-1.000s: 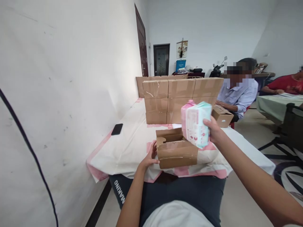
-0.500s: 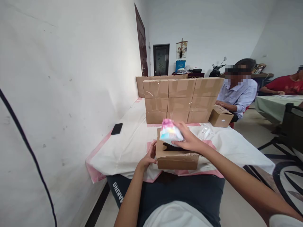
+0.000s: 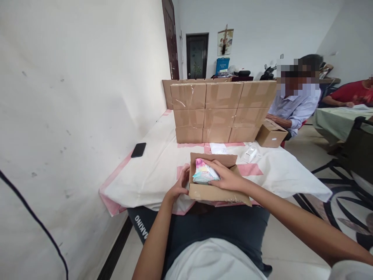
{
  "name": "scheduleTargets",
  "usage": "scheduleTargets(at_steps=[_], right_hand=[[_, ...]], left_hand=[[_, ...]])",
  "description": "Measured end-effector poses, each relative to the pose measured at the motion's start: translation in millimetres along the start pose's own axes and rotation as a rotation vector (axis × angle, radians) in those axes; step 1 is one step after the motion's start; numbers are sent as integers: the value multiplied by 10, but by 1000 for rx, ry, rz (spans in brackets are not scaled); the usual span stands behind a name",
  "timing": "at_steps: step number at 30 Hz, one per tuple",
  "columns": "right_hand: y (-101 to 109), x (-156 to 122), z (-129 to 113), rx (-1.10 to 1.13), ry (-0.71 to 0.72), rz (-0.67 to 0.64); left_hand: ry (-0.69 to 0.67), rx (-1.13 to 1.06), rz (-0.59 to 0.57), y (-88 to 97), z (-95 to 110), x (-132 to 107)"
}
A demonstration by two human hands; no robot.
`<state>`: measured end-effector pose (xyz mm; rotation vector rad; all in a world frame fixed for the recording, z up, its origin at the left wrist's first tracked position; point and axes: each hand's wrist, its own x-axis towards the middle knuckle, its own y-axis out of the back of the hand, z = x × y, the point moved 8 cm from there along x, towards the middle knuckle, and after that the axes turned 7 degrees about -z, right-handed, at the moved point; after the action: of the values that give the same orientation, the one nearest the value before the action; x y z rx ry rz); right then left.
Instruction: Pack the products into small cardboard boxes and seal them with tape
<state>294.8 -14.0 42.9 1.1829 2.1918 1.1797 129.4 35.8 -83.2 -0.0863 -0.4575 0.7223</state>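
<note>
An open cardboard box sits at the near edge of the table, its front flap folded outward. Inside its left part is a soft plastic packet printed in pink, white and light blue. My right hand grips this packet from the right, fingers over its top and thumb at the near side. Against the box's left wall rests my left hand, its fingers round the outside and the thumb near the front corner. What lies deeper in the box is hidden.
Taped cardboard boxes stand stacked across the table's far side. A phone lies at left, a white tag-like item at right, near another closed box. A person sits beyond on the right. A white wall borders the left.
My right hand has lowered the packet from above the box down into its left part. The view has tilted slightly, and the left hand still holds the box's side.
</note>
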Motion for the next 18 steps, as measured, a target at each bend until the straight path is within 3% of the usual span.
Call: scheduleTargets(at_steps=[6,13,15,18], right_hand=[[-19,75,110,-104,-123,-89],[-62,172,112,-397,-281,-300],[-102,214,116,-451,-270,-326],[-126,282,74,-361,-106,-312]], left_hand=[[31,36,27,-19,39,3],[54,59,37,-38,91,9],[60,60,45,-36,96,5],[63,54,41,-51,115,0]])
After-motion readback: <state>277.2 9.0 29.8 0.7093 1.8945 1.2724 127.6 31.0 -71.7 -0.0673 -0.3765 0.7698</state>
